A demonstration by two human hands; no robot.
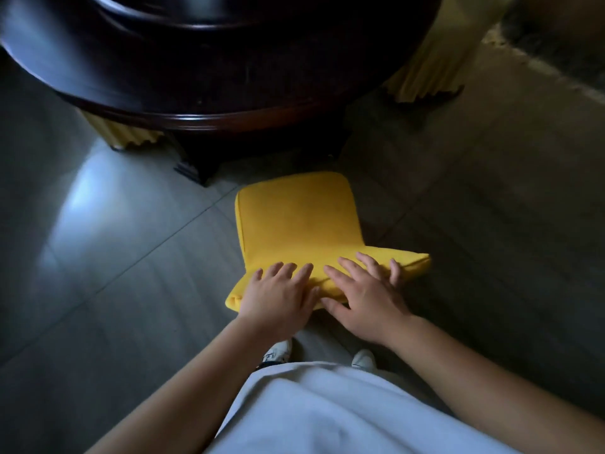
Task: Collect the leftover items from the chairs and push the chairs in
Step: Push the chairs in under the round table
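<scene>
still out from the dark table (209, 119), the yellow chair (296, 224) has the left hand (278, 294) and right hand (366, 296) flat on its near back, holding nothing, so an uneven push could swing it into the table leg (199, 168).

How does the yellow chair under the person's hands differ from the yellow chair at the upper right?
The near chair stands clear of the round table; the far chair sits against it. The near chair shows its whole seat; the far one shows only pleated fabric. Both hands, left and right, rest on the near one. Both are yellow.
</scene>
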